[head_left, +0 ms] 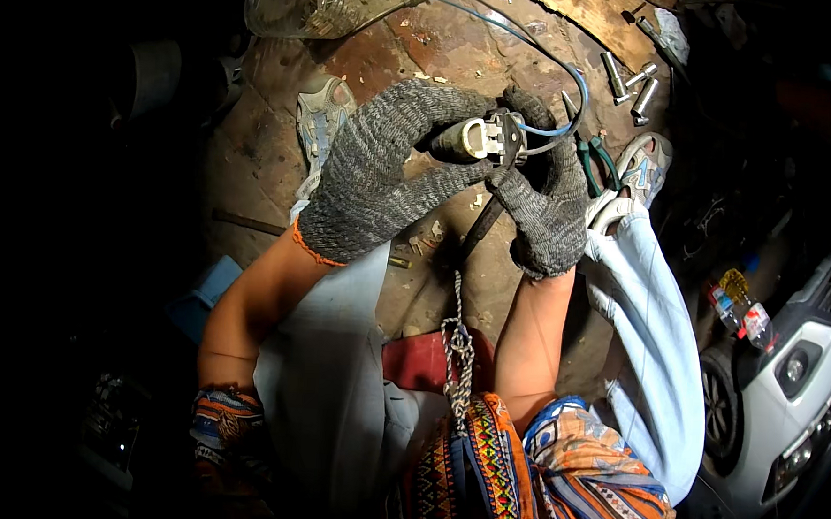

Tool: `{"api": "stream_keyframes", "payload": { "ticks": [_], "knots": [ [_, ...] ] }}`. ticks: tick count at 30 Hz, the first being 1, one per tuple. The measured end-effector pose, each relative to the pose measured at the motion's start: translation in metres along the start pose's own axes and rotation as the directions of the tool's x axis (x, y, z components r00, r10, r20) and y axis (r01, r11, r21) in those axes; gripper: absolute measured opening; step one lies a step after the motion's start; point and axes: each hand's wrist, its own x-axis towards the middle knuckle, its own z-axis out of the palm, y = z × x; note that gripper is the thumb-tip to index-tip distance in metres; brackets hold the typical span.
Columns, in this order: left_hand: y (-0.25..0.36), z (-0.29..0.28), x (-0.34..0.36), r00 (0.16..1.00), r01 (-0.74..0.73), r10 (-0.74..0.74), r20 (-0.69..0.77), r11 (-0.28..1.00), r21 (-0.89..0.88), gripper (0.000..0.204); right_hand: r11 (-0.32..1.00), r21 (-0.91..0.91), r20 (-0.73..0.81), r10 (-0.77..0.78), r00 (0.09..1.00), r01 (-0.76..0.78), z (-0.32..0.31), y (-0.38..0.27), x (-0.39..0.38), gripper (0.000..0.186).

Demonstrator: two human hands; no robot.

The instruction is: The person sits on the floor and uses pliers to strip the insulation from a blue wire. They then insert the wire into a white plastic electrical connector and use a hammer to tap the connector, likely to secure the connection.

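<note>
My left hand, in a grey knitted glove, grips a dark metal assembly with a cream fitting from the left, fingers over its top and thumb below. My right hand, gloved alike, is closed on the assembly's right side, partly hiding it. Blue and grey cables loop from the assembly up toward the back. A dark bar extends down from it between my hands. Green-handled pliers lie just right of my right hand.
Several steel bolts, cardboard and a clear plastic container lie at the back. My sneakers flank the work. A rod and blue object are left, a red seat below. Bottles stand by a white car at right.
</note>
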Motion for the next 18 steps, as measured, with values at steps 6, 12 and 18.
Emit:
{"api": "stream_keyframes", "payload": {
  "ticks": [6,12,18],
  "knots": [
    [-0.002,0.003,-0.001,0.997,0.075,-0.074,0.015,0.996,-0.052,0.042,0.988,0.13,-0.009,0.088,0.996,-0.086,0.003,0.001,-0.001,0.056],
    [-0.001,0.004,-0.002,0.996,0.091,-0.092,-0.01,0.992,-0.09,0.045,0.984,0.02,-0.091,0.181,0.979,-0.18,-0.002,0.005,-0.002,0.045],
    [-0.002,0.004,-0.003,0.98,0.198,-0.186,0.078,0.956,-0.216,0.055,0.981,-0.034,-0.126,0.185,0.975,-0.191,-0.004,0.007,-0.004,0.036]
  ]
}}
